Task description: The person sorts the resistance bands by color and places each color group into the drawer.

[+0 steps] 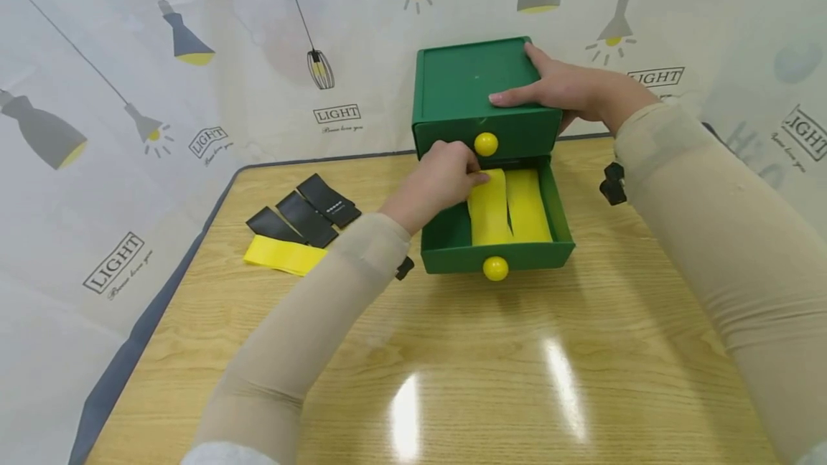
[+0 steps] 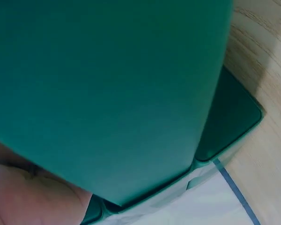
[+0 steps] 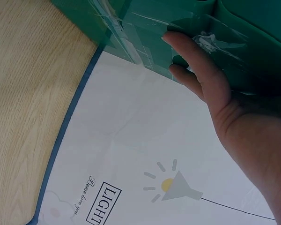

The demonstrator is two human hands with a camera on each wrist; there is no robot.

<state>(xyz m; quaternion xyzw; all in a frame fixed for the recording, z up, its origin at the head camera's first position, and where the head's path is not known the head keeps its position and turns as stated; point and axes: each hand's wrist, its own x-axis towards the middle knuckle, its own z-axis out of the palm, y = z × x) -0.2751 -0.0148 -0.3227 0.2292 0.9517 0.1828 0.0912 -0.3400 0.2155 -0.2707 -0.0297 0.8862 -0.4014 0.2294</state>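
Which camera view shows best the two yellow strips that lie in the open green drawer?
The head view. It looks down into the open drawer, so both yellow strips show side by side, with the left hand at one of them. The left wrist and right wrist views show no part of these strips.

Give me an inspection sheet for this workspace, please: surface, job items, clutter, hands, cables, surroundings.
Surface: wood-grain table, with bright reflections.
Job's things: green drawer box; its lower drawer is open, with two yellow strips inside.
Clutter: three black strips and another yellow strip at the table's left.
Hands: left hand at the drawer, touching one strip, pinch unclear; right hand rests on the box.
Cables: nothing seen; cords are only printed.
Surroundings: pale cloth printed with lamps and "LIGHT".
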